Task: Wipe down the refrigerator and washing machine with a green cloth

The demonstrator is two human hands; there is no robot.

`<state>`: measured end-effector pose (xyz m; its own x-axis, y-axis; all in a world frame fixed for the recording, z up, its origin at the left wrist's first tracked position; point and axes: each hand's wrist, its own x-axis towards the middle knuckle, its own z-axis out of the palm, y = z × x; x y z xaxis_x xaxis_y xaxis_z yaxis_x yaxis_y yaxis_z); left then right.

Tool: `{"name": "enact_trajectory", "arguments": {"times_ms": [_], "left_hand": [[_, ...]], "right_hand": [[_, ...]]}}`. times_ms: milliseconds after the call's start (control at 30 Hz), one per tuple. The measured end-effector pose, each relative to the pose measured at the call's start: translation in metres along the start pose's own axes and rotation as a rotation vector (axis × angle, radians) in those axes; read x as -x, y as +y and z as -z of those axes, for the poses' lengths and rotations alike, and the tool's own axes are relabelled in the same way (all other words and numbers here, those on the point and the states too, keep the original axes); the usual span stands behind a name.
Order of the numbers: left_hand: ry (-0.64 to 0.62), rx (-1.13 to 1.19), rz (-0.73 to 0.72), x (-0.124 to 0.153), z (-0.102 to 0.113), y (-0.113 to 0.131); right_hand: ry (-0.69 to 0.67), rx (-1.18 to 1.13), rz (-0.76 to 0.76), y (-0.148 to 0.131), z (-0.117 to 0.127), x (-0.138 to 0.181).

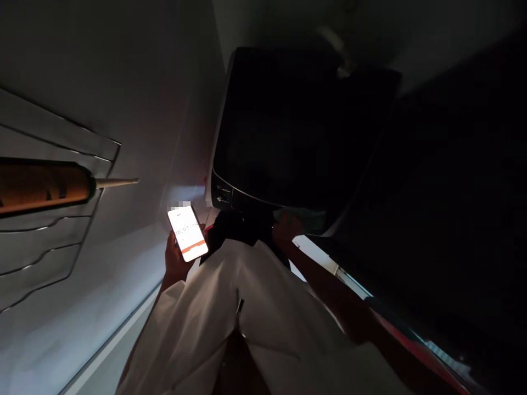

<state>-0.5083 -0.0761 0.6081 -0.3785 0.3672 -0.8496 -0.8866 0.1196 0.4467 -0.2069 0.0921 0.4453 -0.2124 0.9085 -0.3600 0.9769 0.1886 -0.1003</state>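
Observation:
The room is dark. My left hand (175,260) holds a lit smartphone (188,232) whose white screen shows a running timer. My right hand (286,229) grips a pale green cloth (307,218) pressed against the front edge of a dark top-loading washing machine (288,131). The machine's control panel (224,195) is just left of the cloth. My white garment (247,318) fills the lower middle of the view.
A grey wall (123,82) rises on the left, with a ribbed door panel (37,241) and an orange tube with a thin nozzle (53,184) at the left edge. The right side is too dark to make out.

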Motion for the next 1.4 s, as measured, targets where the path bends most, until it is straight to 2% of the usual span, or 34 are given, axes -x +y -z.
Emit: {"name": "enact_trajectory", "arguments": {"times_ms": [67, 100, 167, 267, 333, 433, 533, 633, 700, 767, 833, 933, 1033, 1100, 1267, 1400], "left_hand": [[-0.003, 0.011, -0.007, -0.002, 0.001, -0.001], [-0.009, 0.025, -0.001, -0.002, 0.001, -0.002], [-0.021, 0.064, 0.009, 0.000, 0.001, -0.004], [-0.024, 0.129, -0.009, 0.012, 0.005, -0.008], [-0.005, 0.154, -0.052, 0.024, 0.007, -0.009], [0.011, 0.169, -0.084, 0.036, 0.006, -0.009], [0.007, 0.173, -0.079, 0.040, 0.001, -0.009], [-0.020, 0.188, -0.077, 0.037, -0.004, -0.011], [-0.043, 0.195, -0.065, 0.034, -0.006, -0.013], [-0.053, 0.196, -0.043, 0.030, -0.008, -0.016], [-0.062, 0.208, 0.001, 0.026, -0.009, -0.019], [-0.101, 0.239, 0.075, 0.021, -0.010, -0.022], [-0.113, 0.268, 0.091, 0.016, -0.010, -0.024], [-0.129, 0.287, 0.085, 0.013, -0.009, -0.024], [-0.189, 0.249, 0.066, 0.007, -0.010, -0.017], [-0.136, 0.227, 0.021, 0.008, -0.010, -0.014]], "right_hand": [[-0.187, 0.073, 0.048, -0.033, 0.010, 0.001], [-0.271, 0.094, 0.132, -0.049, 0.014, 0.001], [-0.374, 0.079, 0.400, -0.084, 0.020, 0.001], [-0.400, 0.004, 0.749, -0.146, 0.021, 0.000], [-0.384, -0.029, 0.910, -0.190, 0.021, -0.003], [-0.376, -0.059, 1.056, -0.251, 0.026, -0.013], [-0.424, -0.104, 1.131, -0.288, 0.053, -0.035], [-0.425, -0.205, 1.147, -0.281, 0.109, -0.058], [-0.275, -0.257, 1.122, -0.252, 0.148, -0.068], [-0.103, -0.219, 1.103, -0.215, 0.173, -0.074], [-0.062, -0.087, 1.102, -0.183, 0.173, -0.080], [-0.201, 0.102, 1.090, -0.162, 0.141, -0.100], [-0.228, 0.133, 1.087, -0.169, 0.114, -0.132], [-0.186, 0.116, 1.080, -0.181, 0.114, -0.161], [0.099, 0.010, 0.873, -0.223, 0.155, -0.259], [0.232, -0.064, 0.734, -0.257, 0.186, -0.331]]}}
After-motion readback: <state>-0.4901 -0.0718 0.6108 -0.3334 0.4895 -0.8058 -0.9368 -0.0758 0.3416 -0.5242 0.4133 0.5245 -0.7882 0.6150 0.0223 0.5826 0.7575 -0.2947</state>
